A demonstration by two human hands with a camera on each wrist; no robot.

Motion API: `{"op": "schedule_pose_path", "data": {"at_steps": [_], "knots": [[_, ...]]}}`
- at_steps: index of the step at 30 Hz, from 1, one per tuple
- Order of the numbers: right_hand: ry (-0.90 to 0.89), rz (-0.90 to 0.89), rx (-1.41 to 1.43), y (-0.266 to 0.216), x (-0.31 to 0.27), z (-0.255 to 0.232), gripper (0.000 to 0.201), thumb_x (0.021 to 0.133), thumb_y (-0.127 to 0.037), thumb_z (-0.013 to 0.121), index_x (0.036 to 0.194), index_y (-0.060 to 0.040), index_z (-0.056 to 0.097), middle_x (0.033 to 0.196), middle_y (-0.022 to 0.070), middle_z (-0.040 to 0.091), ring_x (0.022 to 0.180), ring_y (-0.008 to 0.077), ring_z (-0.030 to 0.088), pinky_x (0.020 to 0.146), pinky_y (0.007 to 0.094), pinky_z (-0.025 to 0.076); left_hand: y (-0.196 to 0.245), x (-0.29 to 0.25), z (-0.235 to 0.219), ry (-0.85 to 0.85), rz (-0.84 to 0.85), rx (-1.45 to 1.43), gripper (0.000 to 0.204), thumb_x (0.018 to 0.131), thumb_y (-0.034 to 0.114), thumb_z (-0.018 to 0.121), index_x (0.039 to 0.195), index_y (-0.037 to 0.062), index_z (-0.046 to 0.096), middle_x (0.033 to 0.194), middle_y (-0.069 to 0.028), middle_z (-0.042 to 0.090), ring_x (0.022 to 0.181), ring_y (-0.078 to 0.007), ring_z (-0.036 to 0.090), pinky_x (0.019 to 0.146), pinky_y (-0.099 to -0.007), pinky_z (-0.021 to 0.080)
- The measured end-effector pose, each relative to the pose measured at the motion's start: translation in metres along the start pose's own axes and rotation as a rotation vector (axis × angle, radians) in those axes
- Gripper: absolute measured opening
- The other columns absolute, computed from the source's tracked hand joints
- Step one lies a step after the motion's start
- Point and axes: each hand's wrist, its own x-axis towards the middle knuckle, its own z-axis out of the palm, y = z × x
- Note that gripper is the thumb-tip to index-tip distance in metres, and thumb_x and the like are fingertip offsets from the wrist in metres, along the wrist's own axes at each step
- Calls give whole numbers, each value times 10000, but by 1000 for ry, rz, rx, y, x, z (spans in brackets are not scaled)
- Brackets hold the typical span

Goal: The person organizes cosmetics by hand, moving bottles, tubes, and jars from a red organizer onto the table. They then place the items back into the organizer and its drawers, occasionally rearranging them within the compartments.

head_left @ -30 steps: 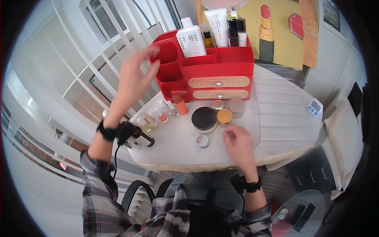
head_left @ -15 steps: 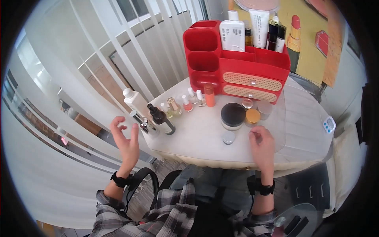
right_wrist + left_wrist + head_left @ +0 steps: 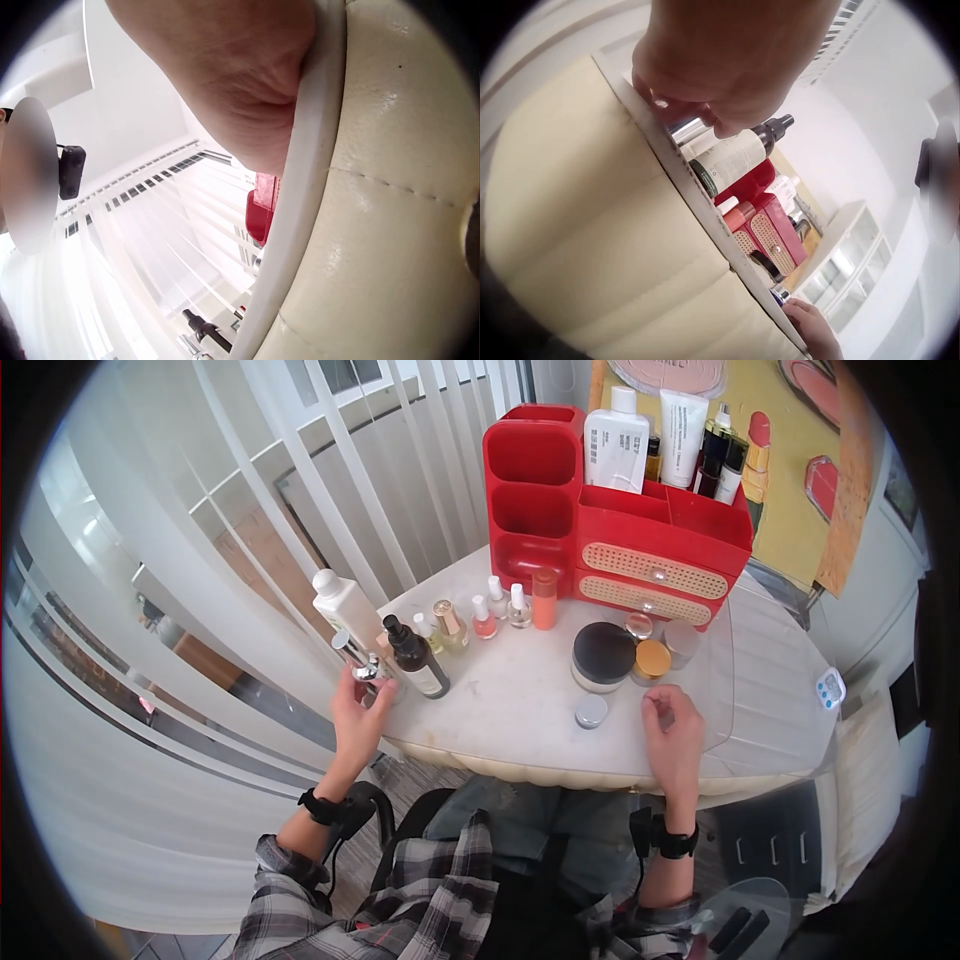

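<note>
My left hand [image 3: 358, 725] is at the table's left end, thumb and fingers curled round a silver-capped bottle [image 3: 366, 671]; its lower part is hidden behind the hand. A dark spray bottle [image 3: 418, 660] stands just right of the thumb, and in the left wrist view its pale label faces the camera. Behind the silver cap is a white bottle [image 3: 343, 602]. Near the front edge, my right hand [image 3: 675, 735] rests on the table with fingers loosely curled and nothing in them. A small silver-lidded jar [image 3: 591, 711] sits left of it, and a gold-lidded jar [image 3: 653, 659] beyond it.
A red organizer [image 3: 640, 520] with bottles and a tube stands at the back. Several nail polish bottles [image 3: 484, 618] and an orange tube [image 3: 544, 600] line up before it. A black-lidded jar [image 3: 603, 653] is mid-table. A white timer [image 3: 829, 688] lies at the right edge.
My left hand has come down from beside the organizer to the table's left end and closed round the silver-capped bottle. The right hand has stayed at the front edge. The head view has turned left.
</note>
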Motion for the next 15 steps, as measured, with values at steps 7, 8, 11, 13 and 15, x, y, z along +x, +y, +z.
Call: {"op": "schedule_pose_path", "data": {"at_steps": [7, 8, 11, 13, 15], "knots": [[12, 8, -13, -1, -1, 1, 101, 912, -54, 672, 998, -5, 652, 848, 145, 661, 746, 263, 642, 692, 384, 512, -6, 0, 5, 25, 42, 15, 346, 922, 146, 760, 1183, 11, 576, 889, -10, 662, 829, -85, 583, 760, -276, 467], [20, 12, -12, 0, -1, 0, 102, 913, -53, 671, 1003, -7, 653, 845, 142, 659, 741, 254, 637, 688, 377, 511, -6, 0, 6, 43, 44, 41, 315, 922, 143, 760, 1145, 13, 579, 881, -12, 658, 817, -88, 577, 754, -278, 464], [42, 66, 10, -8, 0, -4, 104, 919, -48, 668, 1016, -12, 654, 853, 118, 666, 716, 217, 614, 673, 348, 503, -22, -4, 12, 79, 38, 88, 268, 921, 137, 759, 1081, 15, 582, 864, -16, 649, 796, -99, 567, 751, -286, 463], [65, 48, 25, -24, 1, -7, 111, 918, -44, 671, 1024, -14, 656, 855, 105, 669, 704, 199, 605, 664, 334, 500, -28, -3, 17, 99, 30, 113, 252, 920, 135, 759, 1054, 15, 582, 855, -18, 644, 787, -107, 563, 753, -292, 464], [81, 37, 39, -49, 4, -12, 118, 917, -39, 675, 1031, -15, 657, 856, 92, 672, 693, 180, 596, 654, 320, 498, -23, -7, 23, 153, 34, 87, 237, 918, 127, 761, 1015, 14, 577, 845, -28, 644, 782, -123, 567, 762, -302, 470]]}}
